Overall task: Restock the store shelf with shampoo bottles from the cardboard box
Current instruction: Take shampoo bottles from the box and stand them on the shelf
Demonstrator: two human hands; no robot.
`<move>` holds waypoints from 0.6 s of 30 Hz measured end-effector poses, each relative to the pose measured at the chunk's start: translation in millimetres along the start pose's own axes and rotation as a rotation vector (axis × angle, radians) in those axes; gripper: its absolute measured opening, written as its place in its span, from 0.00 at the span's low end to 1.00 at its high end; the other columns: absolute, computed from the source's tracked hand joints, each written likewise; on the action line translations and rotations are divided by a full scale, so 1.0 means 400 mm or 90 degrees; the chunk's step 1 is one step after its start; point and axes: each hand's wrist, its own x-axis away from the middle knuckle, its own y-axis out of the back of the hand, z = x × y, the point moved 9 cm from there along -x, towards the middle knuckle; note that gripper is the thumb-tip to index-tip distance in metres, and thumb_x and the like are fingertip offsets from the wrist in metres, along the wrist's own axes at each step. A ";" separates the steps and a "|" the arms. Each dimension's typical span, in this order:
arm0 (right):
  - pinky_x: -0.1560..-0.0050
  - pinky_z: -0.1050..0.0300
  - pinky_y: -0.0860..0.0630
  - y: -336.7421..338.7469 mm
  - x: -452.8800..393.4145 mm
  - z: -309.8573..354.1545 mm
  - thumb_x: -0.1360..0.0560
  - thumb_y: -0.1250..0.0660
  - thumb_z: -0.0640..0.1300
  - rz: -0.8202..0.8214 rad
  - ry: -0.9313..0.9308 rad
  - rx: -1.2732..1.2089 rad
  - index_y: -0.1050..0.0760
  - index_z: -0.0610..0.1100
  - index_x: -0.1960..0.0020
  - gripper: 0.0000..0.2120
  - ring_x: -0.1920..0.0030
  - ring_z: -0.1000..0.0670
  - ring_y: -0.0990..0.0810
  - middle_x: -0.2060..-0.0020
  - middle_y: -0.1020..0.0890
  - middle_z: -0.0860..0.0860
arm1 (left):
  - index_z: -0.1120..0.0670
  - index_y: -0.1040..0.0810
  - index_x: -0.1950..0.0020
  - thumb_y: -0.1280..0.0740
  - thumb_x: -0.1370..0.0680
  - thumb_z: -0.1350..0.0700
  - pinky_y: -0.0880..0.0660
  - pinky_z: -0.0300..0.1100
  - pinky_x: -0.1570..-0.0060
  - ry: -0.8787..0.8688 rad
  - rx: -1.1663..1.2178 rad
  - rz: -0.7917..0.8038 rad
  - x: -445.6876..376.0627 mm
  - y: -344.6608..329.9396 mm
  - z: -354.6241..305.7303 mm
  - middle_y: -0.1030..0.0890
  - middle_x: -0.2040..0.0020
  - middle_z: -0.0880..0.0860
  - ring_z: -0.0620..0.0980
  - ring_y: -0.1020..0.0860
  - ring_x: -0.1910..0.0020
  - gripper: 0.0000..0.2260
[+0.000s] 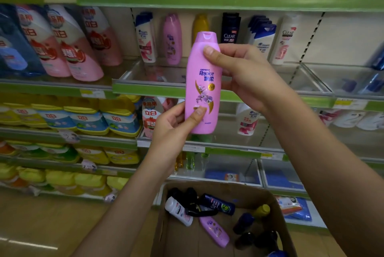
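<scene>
Hands grip our upright pink bottle (202,82) before the shelf (158,90), our left hand (176,123) pinching its base, our right hand (239,74) clasping its shoulder, above the near cardboard box (166,236).

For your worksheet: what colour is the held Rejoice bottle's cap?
Pink-purple flip cap, matching the plastic bottle; head view.
</scene>
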 end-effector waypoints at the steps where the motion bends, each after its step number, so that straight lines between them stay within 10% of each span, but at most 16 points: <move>1: 0.55 0.52 0.18 -0.018 -0.008 -0.003 0.22 0.33 0.43 0.005 -0.001 0.000 0.20 0.38 0.44 0.12 0.58 0.50 0.16 0.57 0.15 0.45 | 0.50 0.21 0.45 0.30 0.31 0.52 0.22 0.43 0.46 0.003 0.001 -0.006 -0.002 0.020 0.001 0.16 0.48 0.49 0.47 0.18 0.47 0.15; 13: 0.55 0.53 0.18 -0.241 -0.164 -0.070 0.23 0.32 0.44 -0.028 -0.019 0.003 0.21 0.38 0.42 0.13 0.57 0.50 0.16 0.54 0.15 0.44 | 0.48 0.21 0.42 0.30 0.32 0.46 0.26 0.58 0.40 0.060 -0.046 0.001 -0.096 0.304 0.005 0.16 0.48 0.49 0.50 0.19 0.45 0.19; 18: 0.58 0.55 0.20 -0.297 -0.228 -0.089 0.23 0.32 0.44 -0.066 -0.021 -0.002 0.20 0.39 0.43 0.12 0.58 0.50 0.16 0.56 0.15 0.45 | 0.52 0.21 0.42 0.31 0.31 0.50 0.23 0.45 0.45 0.047 -0.040 0.060 -0.172 0.383 -0.017 0.16 0.47 0.49 0.48 0.19 0.45 0.18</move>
